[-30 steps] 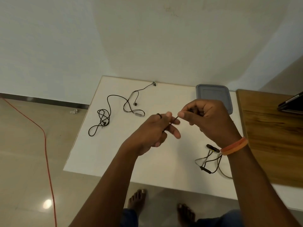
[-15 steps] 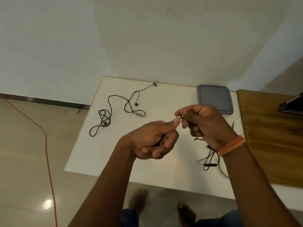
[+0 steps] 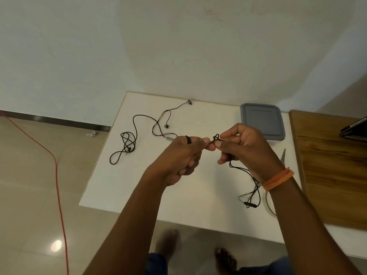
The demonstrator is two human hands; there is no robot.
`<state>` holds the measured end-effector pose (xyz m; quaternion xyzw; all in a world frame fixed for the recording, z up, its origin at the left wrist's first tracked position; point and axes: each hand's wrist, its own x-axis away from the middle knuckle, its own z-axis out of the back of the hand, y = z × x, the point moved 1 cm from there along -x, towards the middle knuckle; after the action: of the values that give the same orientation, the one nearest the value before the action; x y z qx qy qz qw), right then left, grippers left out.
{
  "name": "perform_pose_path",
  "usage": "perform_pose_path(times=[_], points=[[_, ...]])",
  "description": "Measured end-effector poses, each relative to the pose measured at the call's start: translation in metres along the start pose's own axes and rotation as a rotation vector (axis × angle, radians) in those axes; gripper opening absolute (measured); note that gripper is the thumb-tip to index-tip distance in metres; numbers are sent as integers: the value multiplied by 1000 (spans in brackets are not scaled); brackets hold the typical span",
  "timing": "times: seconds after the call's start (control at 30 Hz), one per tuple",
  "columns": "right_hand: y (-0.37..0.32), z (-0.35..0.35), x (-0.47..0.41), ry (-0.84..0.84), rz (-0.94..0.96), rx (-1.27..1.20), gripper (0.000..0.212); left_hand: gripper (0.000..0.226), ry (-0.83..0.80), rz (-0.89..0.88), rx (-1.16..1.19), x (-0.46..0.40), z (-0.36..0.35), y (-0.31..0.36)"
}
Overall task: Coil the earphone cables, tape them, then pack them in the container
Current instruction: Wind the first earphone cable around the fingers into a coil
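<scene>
**Two hands pinch one black cable**

Both hands meet above the white table (image 3: pixel 139 185). The left hand (image 3: pixel 178 157), fingers curled, pinches the black earphone cable (image 3: pixel 253 178) at its fingertips; the right hand (image 3: pixel 244 147) pinches a small loop of it, the rest trailing toward 5 o'clock behind the wrist. A second earphone (image 3: pixel 137 132) lies at 10 o'clock. The grey container (image 3: pixel 262 120) sits at 1 o'clock, partly hidden. No writing is legible.

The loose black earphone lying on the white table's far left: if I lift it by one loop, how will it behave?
The loose earphone is thin and sprawled in slack curves, so it is probably floppy and light. Its tangled loops will likely drag along, and its earbud ends may swing.
</scene>
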<state>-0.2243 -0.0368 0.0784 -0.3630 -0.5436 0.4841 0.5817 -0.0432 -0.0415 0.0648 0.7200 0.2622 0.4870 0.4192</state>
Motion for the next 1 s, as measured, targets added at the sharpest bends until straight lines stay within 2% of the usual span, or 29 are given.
perform_pose_path(times=[0.17, 0.3, 0.4, 0.5, 0.6, 0.67, 0.73, 0.9, 1.0], points=[[3, -2, -2, 57, 72, 104, 13, 23, 129, -26, -36, -2, -1, -1], [7, -7, -4, 147, 264, 332, 7, 17, 277, -49, -165, -5, -4, -5], [11, -10, -4, 157, 393, 508, 17, 13, 403, -100, -366, -9, -6, -8], [14, -9, -4, 160, 421, 634, 26, 14, 506, -234, -694, -9, -7, -8], [15, -7, -6, 137, 417, 641, 9, 16, 479, -294, -893, -6, -10, -6], [17, -4, -9, 133, 342, 607, 6, 16, 444, -345, -809, -5, -12, -4], [18, 0, -10, 99, 237, 546, 9, 13, 448, -358, -561, -4, -11, 0], [8, -3, -2, -109, 126, 314, 15, 11, 454, -224, -26, -3, -1, 5], [1, -7, 2, -198, 105, 124, 22, 11, 456, -158, 88, -4, 4, 1]])
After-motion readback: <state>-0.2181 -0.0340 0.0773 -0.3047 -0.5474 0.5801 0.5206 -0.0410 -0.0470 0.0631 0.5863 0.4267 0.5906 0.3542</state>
